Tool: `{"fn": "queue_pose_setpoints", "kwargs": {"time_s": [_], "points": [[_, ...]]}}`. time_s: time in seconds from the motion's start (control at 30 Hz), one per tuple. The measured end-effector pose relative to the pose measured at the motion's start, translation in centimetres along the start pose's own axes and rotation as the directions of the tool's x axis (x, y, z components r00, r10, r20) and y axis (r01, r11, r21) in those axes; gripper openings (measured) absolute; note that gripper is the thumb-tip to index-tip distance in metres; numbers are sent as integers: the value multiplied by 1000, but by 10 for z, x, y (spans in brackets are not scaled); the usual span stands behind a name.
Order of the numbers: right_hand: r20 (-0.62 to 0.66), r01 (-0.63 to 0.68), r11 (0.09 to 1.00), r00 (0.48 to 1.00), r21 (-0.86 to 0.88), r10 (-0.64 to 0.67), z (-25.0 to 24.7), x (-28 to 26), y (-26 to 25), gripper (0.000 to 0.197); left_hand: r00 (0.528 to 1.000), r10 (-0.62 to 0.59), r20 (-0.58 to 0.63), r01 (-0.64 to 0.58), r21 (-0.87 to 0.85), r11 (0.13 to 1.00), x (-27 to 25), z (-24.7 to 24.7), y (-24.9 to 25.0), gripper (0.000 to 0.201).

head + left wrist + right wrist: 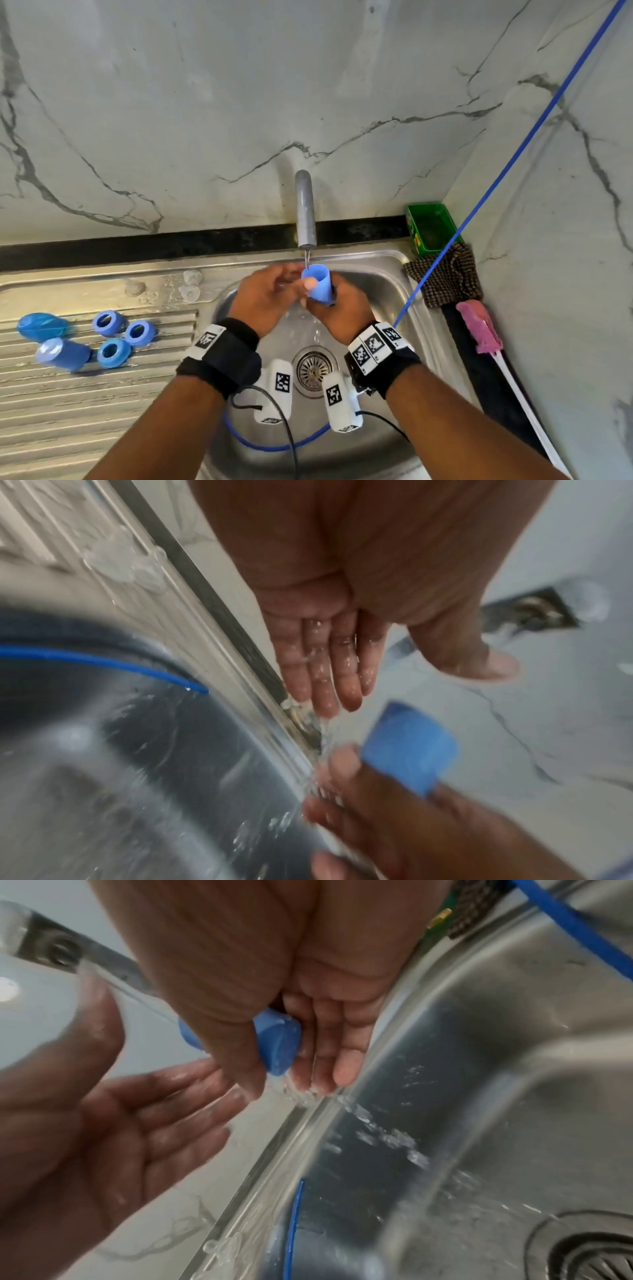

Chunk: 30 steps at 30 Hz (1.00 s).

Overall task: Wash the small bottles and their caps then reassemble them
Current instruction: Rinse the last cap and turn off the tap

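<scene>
My right hand (321,304) grips a small blue open-mouthed bottle (317,286), its mouth tilted up under the thin stream from the tap (305,209). The right wrist view shows the bottle (278,1045) pinched between thumb and fingers (342,1056). My left hand (275,289) is open and wet just left of it, fingers (325,666) straight, holding nothing. On the ribbed drainboard at the left lie three blue ring caps (113,353) and two more blue bottles (63,354), (42,327).
The steel sink (394,274) has a drain (313,371) below my wrists. A green box (431,228), checked cloth (445,277) and pink brush (479,325) sit at the right corner. A blue cable (513,154) crosses the sink.
</scene>
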State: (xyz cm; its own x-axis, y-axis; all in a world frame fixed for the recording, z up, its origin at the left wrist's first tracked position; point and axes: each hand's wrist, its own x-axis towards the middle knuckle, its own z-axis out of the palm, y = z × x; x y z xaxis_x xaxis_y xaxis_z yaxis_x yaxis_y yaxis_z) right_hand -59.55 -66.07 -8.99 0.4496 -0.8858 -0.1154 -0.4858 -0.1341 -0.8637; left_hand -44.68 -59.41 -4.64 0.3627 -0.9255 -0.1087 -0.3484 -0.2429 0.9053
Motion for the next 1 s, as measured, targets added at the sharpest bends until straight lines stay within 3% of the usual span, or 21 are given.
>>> {"fn": "queue_pose_setpoints", "kwargs": {"time_s": [0.1,0.13,0.2,0.23,0.37,0.5,0.67,0.8,0.93,1.0], "points": [[31,-52,999,998,14,52,7,12,8,47,985,-9,-173,29,110,993,20,-26,-16,49],[58,-50,998,997,23,49,10,15,9,47,984,-21,-177,45,131,990,29,-30,-20,42],[48,-56,996,997,68,53,17,22,10,40,990,-5,-139,32,190,981,45,-32,-22,19],[9,-50,995,999,86,49,18,23,9,39,993,24,-114,1,216,976,51,-30,-21,17],[-4,20,999,1000,28,-20,25,37,11,46,996,75,-41,-59,305,951,72,-17,-13,31],[39,-7,1000,999,15,6,29,45,23,51,995,96,12,-94,351,932,82,-6,-11,38],[68,-56,998,996,-15,57,35,47,30,36,990,138,9,-132,348,928,80,-4,-13,31],[59,-69,997,996,37,67,35,46,25,43,989,89,116,-125,350,928,77,-1,-10,27],[14,-15,999,1000,37,14,23,41,20,47,993,69,99,-95,287,953,75,-6,-19,47],[75,26,1000,997,-12,-25,16,34,11,49,999,34,23,-38,233,972,66,-8,-25,59]]}}
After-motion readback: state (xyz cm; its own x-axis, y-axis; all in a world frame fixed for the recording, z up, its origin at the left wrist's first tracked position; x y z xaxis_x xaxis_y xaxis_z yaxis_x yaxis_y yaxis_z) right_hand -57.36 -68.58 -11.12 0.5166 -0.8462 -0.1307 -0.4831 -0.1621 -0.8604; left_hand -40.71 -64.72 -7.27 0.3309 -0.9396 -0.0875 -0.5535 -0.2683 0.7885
